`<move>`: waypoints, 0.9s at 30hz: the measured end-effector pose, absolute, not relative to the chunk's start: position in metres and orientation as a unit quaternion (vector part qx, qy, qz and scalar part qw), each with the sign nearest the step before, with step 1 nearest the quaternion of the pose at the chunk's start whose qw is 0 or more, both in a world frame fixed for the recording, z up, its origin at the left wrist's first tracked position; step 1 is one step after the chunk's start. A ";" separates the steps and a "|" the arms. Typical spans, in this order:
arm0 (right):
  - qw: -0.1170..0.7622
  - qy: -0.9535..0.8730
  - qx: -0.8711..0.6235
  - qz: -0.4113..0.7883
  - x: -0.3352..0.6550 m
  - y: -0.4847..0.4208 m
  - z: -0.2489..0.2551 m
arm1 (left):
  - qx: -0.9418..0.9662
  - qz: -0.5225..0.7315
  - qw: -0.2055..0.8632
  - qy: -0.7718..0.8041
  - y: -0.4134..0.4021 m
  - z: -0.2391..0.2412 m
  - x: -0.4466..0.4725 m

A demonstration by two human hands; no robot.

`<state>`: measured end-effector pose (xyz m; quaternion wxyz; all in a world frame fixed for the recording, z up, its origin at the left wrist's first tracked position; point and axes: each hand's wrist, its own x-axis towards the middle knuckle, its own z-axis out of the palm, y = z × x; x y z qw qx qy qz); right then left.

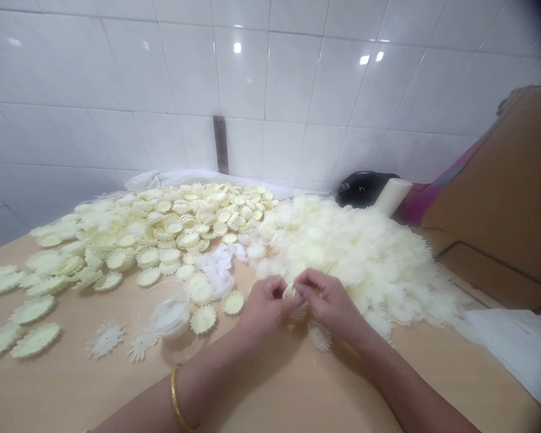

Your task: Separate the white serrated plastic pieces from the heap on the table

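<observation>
My left hand (265,307) and my right hand (331,300) meet over the front of the table, fingers pinched together. Between their fingertips is a pale toothed-edge disc (291,291), partly covered by the fingers. A whitish toothed disc (320,337) lies just below my right hand. Left of my left hand are a pale yellow toothed disc (233,302) and another yellow toothed disc (203,320). A clear round tub (169,316) with something white inside stands further left. Flat white toothed pieces (104,339) lie beside it.
A wide heap of yellow toothed discs (162,222) spreads at the back left. Thin, pale toothed pieces (351,252) pile up at the right. Crumpled white cloth (216,270) lies between them. A black bag (365,187), white roll (393,196) and cardboard box (500,198) stand near the tiled wall.
</observation>
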<state>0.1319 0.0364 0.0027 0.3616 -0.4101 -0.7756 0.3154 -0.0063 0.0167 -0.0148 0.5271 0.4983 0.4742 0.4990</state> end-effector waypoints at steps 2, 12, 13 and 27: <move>0.374 -0.779 -0.429 0.265 0.132 0.038 0.001 | 0.464 0.489 0.584 0.452 0.018 -0.013 -0.007; 0.417 -0.744 -0.462 0.243 0.136 0.043 0.003 | 0.319 0.569 0.610 0.450 0.017 -0.005 -0.002; 0.417 -0.742 -0.454 0.263 0.136 0.042 0.004 | 0.313 0.577 0.605 0.451 0.016 -0.004 -0.001; 0.368 -0.723 -0.459 0.361 0.126 0.036 0.002 | 0.438 0.594 0.488 0.466 0.018 -0.017 -0.006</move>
